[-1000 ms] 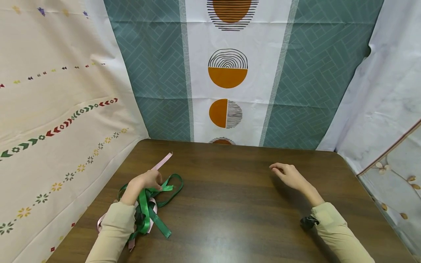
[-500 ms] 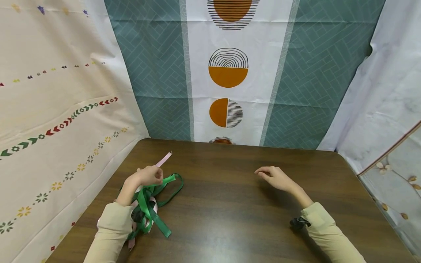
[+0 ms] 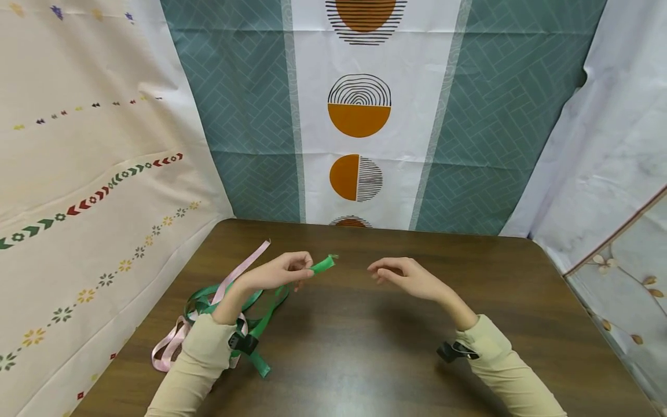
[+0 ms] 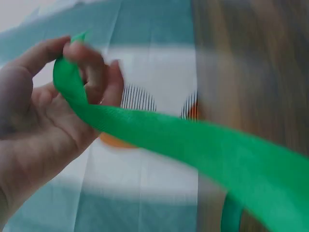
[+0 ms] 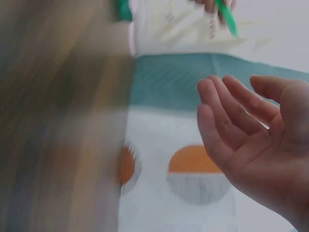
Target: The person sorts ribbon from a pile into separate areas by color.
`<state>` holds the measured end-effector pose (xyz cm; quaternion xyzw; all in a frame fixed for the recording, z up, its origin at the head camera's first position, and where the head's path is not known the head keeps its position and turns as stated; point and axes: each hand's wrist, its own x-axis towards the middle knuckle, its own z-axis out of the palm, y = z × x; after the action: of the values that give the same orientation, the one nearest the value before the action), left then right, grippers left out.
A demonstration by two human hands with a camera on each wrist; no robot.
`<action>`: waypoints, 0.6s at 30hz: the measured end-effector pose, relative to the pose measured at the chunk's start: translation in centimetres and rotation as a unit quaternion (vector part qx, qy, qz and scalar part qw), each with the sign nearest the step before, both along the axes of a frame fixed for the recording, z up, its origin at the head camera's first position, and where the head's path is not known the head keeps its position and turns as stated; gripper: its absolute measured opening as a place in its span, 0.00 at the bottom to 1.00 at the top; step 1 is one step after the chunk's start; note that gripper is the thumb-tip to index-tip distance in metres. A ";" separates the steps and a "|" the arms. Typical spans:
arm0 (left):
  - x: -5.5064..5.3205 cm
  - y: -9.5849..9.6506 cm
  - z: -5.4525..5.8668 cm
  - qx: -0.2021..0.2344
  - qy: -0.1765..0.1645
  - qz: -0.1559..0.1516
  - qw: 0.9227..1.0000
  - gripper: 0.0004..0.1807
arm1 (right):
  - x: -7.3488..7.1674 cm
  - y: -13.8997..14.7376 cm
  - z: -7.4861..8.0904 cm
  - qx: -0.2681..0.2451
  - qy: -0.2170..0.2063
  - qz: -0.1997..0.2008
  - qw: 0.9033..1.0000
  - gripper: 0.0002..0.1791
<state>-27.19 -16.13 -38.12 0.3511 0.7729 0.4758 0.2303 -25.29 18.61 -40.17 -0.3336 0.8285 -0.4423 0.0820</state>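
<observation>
Between thumb and fingertip my left hand [image 3: 278, 271] pinches a bright green ribbon [image 4: 159, 135] near its end. The short tip points right, past the fingers, and the long part trails down toward the pile. Across a gap to the right, my right hand [image 3: 411, 278] hovers over the table, fingers relaxed and holding nothing. In the right wrist view its palm [image 5: 260, 159] is bare. Under and beside the left forearm lie a darker green ribbon [image 3: 259, 365] and a pink ribbon [image 3: 169, 347], loosely tangled. The sleeve covers part of the pile.
The brown wooden table [image 3: 354, 347] reaches back to a hanging cloth [image 3: 250, 116] with teal and white panels. A patterned cream cloth [image 3: 104, 243] hangs on the left, a pale marbled one [image 3: 615, 145] on the right. A small black device [image 3: 244, 343] sits at each wrist.
My left hand has lifted the green ribbon's end from the pile and carried it right, drawing the ribbon out. My right hand has moved left, closer to it.
</observation>
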 end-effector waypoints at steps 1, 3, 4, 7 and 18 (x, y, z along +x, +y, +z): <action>0.1 0.9 0.0 0.008 0.009 0.004 1.000 0.09 | 0.2 -0.4 0.3 -0.008 -0.011 0.003 1.000 0.16; 0.3 2.6 0.0 0.020 0.034 0.011 0.999 0.08 | 0.7 -1.1 0.9 -0.023 -0.032 0.005 0.999 0.18; 0.3 3.4 -0.1 0.025 0.048 0.013 0.998 0.07 | 0.9 -1.4 1.2 -0.031 -0.043 0.004 0.999 0.19; 0.5 5.3 0.0 0.038 0.078 0.010 0.996 0.06 | 1.4 -2.2 1.9 -0.054 -0.078 -0.003 0.995 0.23; -0.1 8.7 -0.2 0.074 0.071 -0.019 0.995 0.13 | 1.2 -2.0 2.8 -0.048 -0.086 -0.087 0.991 0.13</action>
<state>-27.30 -7.46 -38.27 0.4146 0.7432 0.5010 0.1574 -24.09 16.60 -37.34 -0.2244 0.8222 -0.5139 0.0980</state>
